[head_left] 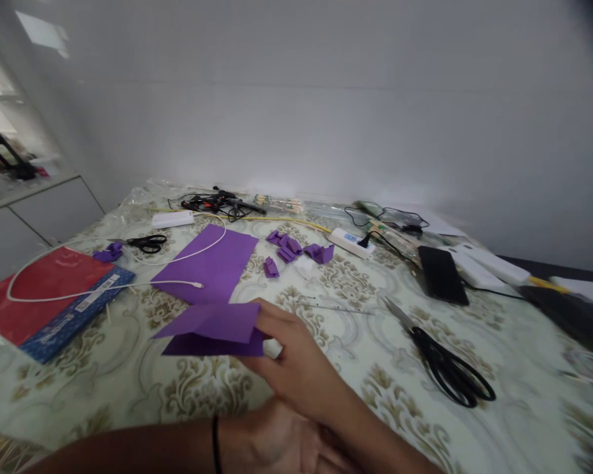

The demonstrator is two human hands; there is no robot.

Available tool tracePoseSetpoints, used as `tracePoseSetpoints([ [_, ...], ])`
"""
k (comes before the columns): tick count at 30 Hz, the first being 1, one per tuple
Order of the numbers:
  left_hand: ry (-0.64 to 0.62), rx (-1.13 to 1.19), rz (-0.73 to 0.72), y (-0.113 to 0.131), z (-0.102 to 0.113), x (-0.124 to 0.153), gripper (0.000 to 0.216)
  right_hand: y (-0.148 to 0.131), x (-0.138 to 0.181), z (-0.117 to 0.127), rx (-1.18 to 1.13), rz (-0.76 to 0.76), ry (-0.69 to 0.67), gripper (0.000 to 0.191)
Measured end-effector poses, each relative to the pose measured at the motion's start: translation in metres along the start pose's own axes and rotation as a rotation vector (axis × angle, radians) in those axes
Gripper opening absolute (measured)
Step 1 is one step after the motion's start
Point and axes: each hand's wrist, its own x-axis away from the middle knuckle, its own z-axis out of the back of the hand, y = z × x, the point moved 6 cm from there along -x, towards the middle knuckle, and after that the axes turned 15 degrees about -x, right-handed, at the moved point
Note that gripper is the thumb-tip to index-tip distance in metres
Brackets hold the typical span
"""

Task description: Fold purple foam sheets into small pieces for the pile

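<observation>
My right hand (299, 355) is closed on the right end of a folded sheet of purple paper (212, 322), pinching it above the table. Its two layers stand slightly apart at the left. My left hand (286, 438), with a black band on its wrist, lies below, crossing under my right forearm. Its palm shows and it looks open with no object in it; the fingers are partly hidden and cut by the frame edge. Just beyond the folded sheet lies a flat purple sheet (210, 260) with a white cable (178, 283) across it.
Black-handled scissors (449, 368) lie at right, a smaller pair (148, 243) at left. Several folded purple pieces (289, 247) sit mid-table. A phone (442, 275), power strip (350, 242), red-and-blue packet (54, 296) and tangled black wires (222, 204) surround them. A wall (296, 118) rises behind.
</observation>
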Motion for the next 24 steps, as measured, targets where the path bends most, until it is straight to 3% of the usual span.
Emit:
tracePoseSetpoints([
  [3, 0.096, -0.01, 0.015, 0.016, 0.032, 0.022, 0.045, 0.01, 0.014, 0.034, 0.079, -0.076, 0.122, 0.011],
  [7, 0.538, -0.372, -0.194, 0.081, 0.085, 0.062, 0.026, 0.032, 0.039, 0.072, -0.016, -0.242, 0.29, 0.034],
  [8, 0.573, -0.44, -0.208, 0.094, 0.09, 0.069, 0.03, 0.039, 0.044, 0.076, -0.072, -0.285, 0.301, 0.04],
  [12, 0.612, -0.669, -0.304, 0.118, 0.088, 0.08, 0.048, 0.057, 0.054, 0.075, -0.268, -0.35, 0.296, 0.05],
  [15, 0.683, -0.83, -0.315, 0.113, 0.085, 0.086, 0.054, 0.064, 0.059, 0.067, -0.347, -0.357, 0.277, 0.049],
  [19, 0.638, -0.903, -0.274, 0.103, 0.082, 0.093, 0.059, 0.07, 0.071, 0.059, -0.394, -0.391, 0.279, 0.047],
  [24, 0.712, -0.95, -0.324, 0.105, 0.082, 0.099, 0.048, 0.068, 0.075, 0.05, -0.356, -0.379, 0.285, 0.039],
])
